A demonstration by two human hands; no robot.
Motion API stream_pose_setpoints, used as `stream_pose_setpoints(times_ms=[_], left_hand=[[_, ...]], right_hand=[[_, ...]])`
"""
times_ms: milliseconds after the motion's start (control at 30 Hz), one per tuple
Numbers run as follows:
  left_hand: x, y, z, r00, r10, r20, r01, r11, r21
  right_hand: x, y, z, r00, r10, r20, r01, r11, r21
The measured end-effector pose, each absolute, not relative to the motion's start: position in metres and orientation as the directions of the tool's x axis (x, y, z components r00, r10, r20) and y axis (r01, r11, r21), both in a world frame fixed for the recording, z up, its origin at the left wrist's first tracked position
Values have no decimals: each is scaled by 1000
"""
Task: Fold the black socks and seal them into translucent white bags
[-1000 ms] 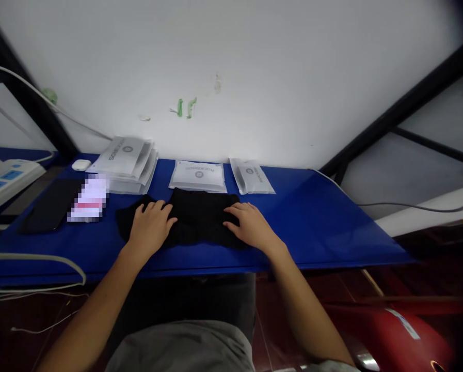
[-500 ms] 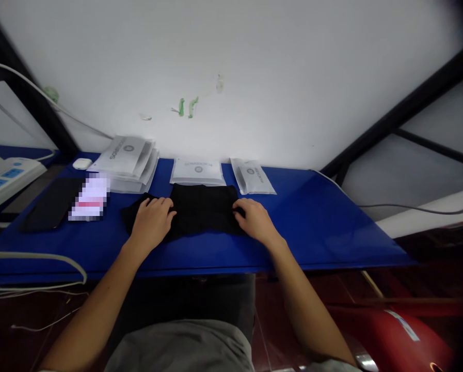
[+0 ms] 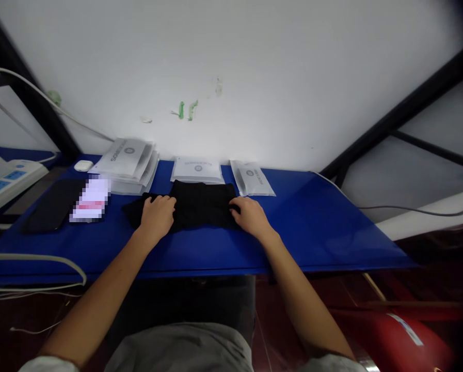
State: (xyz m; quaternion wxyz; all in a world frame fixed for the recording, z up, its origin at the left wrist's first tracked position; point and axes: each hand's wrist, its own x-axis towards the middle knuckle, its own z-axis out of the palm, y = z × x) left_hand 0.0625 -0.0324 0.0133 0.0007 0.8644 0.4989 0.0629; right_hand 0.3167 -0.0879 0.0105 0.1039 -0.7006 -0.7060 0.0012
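A folded piece of black cloth (image 3: 204, 204) lies across the middle of the blue table, its kind of garment not clear. My left hand (image 3: 157, 214) is closed on its left part, fingers curled over the fabric, with a loose flap of cloth spreading out to the left. At the right edge, my right hand (image 3: 250, 215) pinches the cloth between thumb and fingers. Just behind the cloth lies a white printed pouch (image 3: 197, 169), its front edge touching or nearly touching the fabric.
A stack of white pouches (image 3: 126, 159) sits at the back left, another pouch (image 3: 252, 179) at the back right. Left of my hands are a black phone (image 3: 53, 206), a lit phone (image 3: 90, 201), a white earbud case (image 3: 83, 166) and a power strip (image 3: 10, 181). A white wall (image 3: 273, 93) rises behind.
Both hands have shifted slightly inward, toward each other, still on the cloth. The cloth's front edge sits a little farther from me.
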Motion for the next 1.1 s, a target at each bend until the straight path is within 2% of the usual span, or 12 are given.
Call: stream_pose_setpoints(times_ms=[267,400,500,600,667,733,800,867,933,1100], left_hand=[[68,-22,15,476,857,199,866,-496,66],[63,-36,34,463,831,308,860,-505,73],[52,-61,56,480,796,368,824,-553,120],[41,-85,73,475,766,433,751,-609,255],[38,-94,79,449,763,466,700,-624,346],[40,-94,78,415,790,451,700,-594,397],[45,-90,70,431,829,356,738,-551,390],[50,-86,58,501,841,207,774,-542,329],[51,-85,44,556,827,87,792,-558,247],[39,-94,27,488,873,-11,870,-486,82]], right_hand=[[318,-78,6,18,979,202,988,14,-155],[320,-91,15,56,956,287,944,43,-328],[325,-118,37,19,952,307,849,147,-507],[332,-146,60,-148,970,192,706,239,-667],[332,-156,67,-116,971,207,661,231,-714],[326,-156,64,-33,971,237,686,194,-701],[315,-150,53,20,963,268,752,162,-640],[303,-143,37,-20,956,294,817,185,-546],[293,-138,20,-100,962,255,869,209,-449],[285,-138,-5,-142,982,122,940,173,-293]])
